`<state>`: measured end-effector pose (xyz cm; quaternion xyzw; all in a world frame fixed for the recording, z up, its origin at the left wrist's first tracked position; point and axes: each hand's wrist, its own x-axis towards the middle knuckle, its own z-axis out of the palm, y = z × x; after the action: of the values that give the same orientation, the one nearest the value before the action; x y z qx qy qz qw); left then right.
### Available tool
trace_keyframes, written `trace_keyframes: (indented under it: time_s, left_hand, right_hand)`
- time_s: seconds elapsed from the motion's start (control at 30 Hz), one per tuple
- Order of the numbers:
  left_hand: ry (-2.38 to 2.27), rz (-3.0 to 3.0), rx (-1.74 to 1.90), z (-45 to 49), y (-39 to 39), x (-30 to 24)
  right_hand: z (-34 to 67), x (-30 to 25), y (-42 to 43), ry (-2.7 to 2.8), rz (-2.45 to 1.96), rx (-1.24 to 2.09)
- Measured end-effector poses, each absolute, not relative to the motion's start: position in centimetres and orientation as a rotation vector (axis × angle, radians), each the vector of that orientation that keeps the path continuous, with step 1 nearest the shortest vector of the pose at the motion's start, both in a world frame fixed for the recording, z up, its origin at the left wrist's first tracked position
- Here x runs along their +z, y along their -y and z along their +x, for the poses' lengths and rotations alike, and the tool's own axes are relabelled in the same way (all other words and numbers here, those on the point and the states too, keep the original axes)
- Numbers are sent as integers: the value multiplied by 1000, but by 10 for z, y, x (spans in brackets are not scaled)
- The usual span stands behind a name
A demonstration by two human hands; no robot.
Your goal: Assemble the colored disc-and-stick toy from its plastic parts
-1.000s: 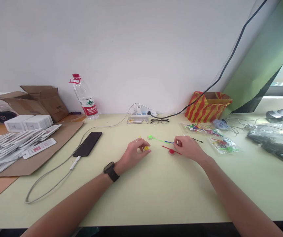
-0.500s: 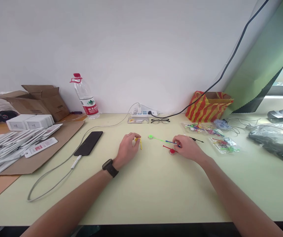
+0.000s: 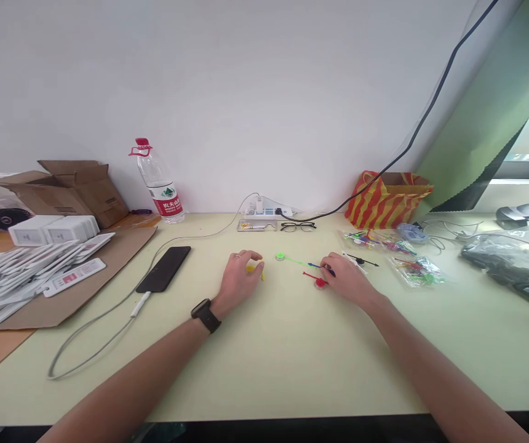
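My left hand (image 3: 239,277) rests on the pale green table (image 3: 292,357), fingers curled around a small yellow toy piece (image 3: 251,268). My right hand (image 3: 345,277) lies to the right, fingers pinched on a thin blue stick (image 3: 315,266) that joins a green stick with a green disc (image 3: 280,256) at its far end. A red disc with a red stick (image 3: 318,282) lies just under my right fingers. A small black stick (image 3: 366,261) lies beyond my right hand.
A black phone (image 3: 163,268) on a white cable lies at left, beside cardboard (image 3: 84,271) and stacked white cards (image 3: 24,271). A water bottle (image 3: 158,181), power strip (image 3: 267,210), glasses (image 3: 298,226), striped bag (image 3: 387,200) and bags of coloured pieces (image 3: 414,271) line the back.
My left hand moved away from me and slightly left with the yellow piece, then curled tighter over it. My right hand shifted slightly left along the blue stick.
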<state>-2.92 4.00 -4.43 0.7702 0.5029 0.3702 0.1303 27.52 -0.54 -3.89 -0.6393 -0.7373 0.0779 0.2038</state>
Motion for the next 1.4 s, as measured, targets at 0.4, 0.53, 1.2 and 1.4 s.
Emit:
trace_keyframes:
  time_s: [0.4, 0.53, 1.2, 1.4]
  left_hand:
    - [-1322, 2280, 1103, -22, -27, -38]
    - [-1328, 2273, 1093, -22, -27, -37]
    - [-888, 2324, 829, -15, -3, -20]
    - [-821, 2406, 701, -14, 2, -17]
  right_hand:
    - [280, -44, 1, 1954, -1880, 174]
    - [281, -44, 1, 1933, -1892, 175]
    - [207, -34, 46, 2240, -1188, 528]
    - [208, -33, 44, 2130, -1269, 500]
